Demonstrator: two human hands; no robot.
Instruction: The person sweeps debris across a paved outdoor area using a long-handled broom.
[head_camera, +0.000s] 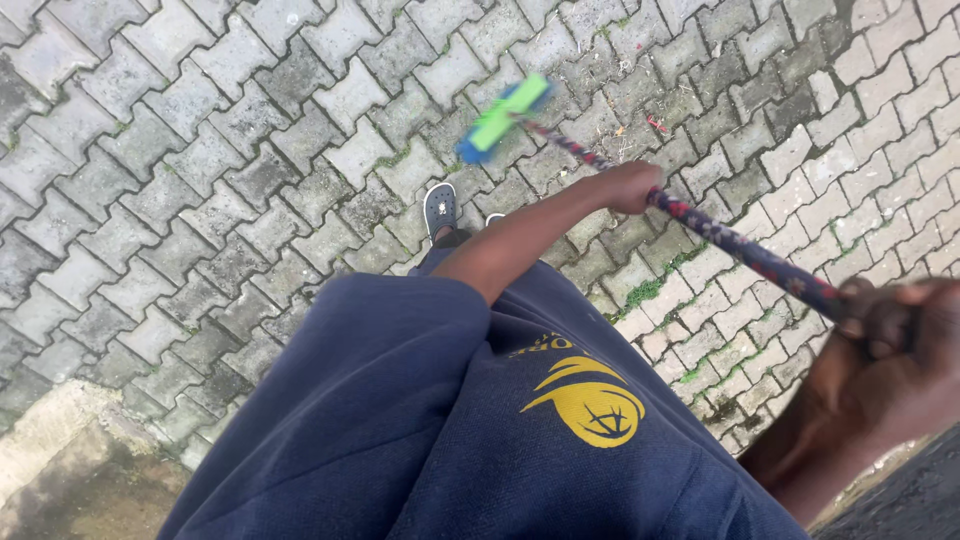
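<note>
The patterned broom handle (735, 243), slanting from near right to the far green head (503, 117), is gripped by both closed hands, the left hand (628, 186) nearer the head than the right hand (880, 345).

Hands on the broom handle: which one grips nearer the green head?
The left hand, partway down the patterned handle. The right hand holds the top end, farthest from the green head.

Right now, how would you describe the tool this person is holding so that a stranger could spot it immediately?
Start with the grey interlocking paving stones that fill the ground. Over them, a long thin handle with a dark blue and red pattern runs from the right hand through the left hand. Its far end carries a blurred bright green and blue head, the only vivid colour against the grey pavers.
</note>
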